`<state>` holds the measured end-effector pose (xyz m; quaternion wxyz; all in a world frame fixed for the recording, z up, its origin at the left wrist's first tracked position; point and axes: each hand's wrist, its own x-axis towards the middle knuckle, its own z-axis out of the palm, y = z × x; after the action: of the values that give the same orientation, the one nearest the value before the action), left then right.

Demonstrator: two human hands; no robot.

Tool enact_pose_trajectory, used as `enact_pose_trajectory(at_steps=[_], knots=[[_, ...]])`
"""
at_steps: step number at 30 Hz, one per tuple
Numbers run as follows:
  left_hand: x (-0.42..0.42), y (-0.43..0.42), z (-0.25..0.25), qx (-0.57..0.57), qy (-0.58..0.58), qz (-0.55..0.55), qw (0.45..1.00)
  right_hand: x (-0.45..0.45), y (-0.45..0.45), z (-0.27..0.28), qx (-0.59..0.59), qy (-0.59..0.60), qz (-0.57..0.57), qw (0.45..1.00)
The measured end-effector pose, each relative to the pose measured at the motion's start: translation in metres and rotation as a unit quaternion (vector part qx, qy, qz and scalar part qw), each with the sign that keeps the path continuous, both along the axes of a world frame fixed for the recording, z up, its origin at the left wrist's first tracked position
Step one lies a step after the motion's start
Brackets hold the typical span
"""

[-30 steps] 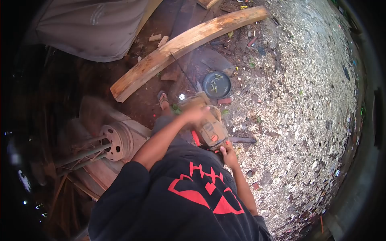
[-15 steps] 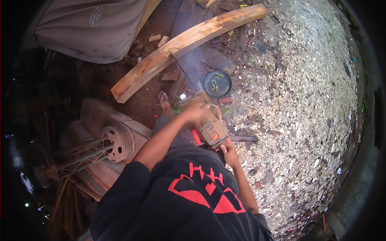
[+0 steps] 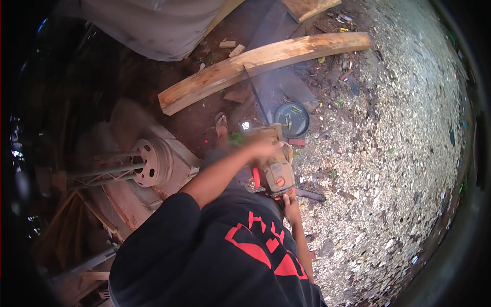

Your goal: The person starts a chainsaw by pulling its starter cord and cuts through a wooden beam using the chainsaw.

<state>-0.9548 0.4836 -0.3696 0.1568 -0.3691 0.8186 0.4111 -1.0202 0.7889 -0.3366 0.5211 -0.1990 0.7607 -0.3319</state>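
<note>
A dusty chainsaw (image 3: 279,173) with orange-red parts is held low in front of my body. Around its front handle, my left hand (image 3: 268,148) is closed, slightly smeared by motion. My right hand (image 3: 292,205) grips the rear handle, thumb on top. The dark guide bar (image 3: 257,96) points away from me, its tip overlapping the near edge of a long curved wooden beam (image 3: 302,50). I cannot tell whether the bar touches the wood. Bluish haze hangs near the bar. Right of the bar lies a dark round pan (image 3: 298,126) with several greenish pieces inside.
A metal wheel rim (image 3: 152,163) with rods stands at the left. A grey cover (image 3: 153,25) hangs at upper left. Small wood offcuts (image 3: 237,50) lie behind the beam, and another plank (image 3: 312,7) farther back. Stony ground (image 3: 388,169) spreads along the right. My sandalled foot (image 3: 221,122) is near the bar.
The whole view has shifted, so the beam, pan and wheel rim appear farther right or lower. Both hands keep their hold on the chainsaw.
</note>
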Motion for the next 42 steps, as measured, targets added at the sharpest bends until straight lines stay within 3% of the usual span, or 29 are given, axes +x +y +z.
enact_pose_trajectory(at_steps=[12,18,27,31,33,37,42], knots=[[-0.003,-0.011,-0.001,-0.063,-0.018,-0.001,0.998,-0.003,-0.003,-0.033,0.030,0.039,0.026,0.998],[-0.002,-0.015,-0.040,-0.035,-0.023,-0.019,0.999,-0.004,-0.002,-0.034,0.022,0.037,0.021,0.999],[0.004,-0.011,-0.058,-0.042,-0.008,-0.014,0.999,-0.002,0.005,-0.051,-0.021,0.011,0.014,1.000],[0.010,-0.011,-0.100,-0.064,0.002,0.001,0.998,0.002,0.006,-0.057,-0.082,-0.008,-0.015,0.996],[0.009,-0.009,-0.104,-0.050,-0.009,0.007,0.999,-0.002,0.000,-0.037,-0.040,0.006,0.002,0.999],[0.001,-0.003,-0.057,-0.007,-0.035,0.023,0.999,-0.001,0.005,-0.050,-0.050,-0.010,0.008,0.999],[-0.006,0.004,0.000,0.026,-0.033,0.053,0.998,-0.001,0.006,-0.050,0.022,0.016,0.038,0.999]])
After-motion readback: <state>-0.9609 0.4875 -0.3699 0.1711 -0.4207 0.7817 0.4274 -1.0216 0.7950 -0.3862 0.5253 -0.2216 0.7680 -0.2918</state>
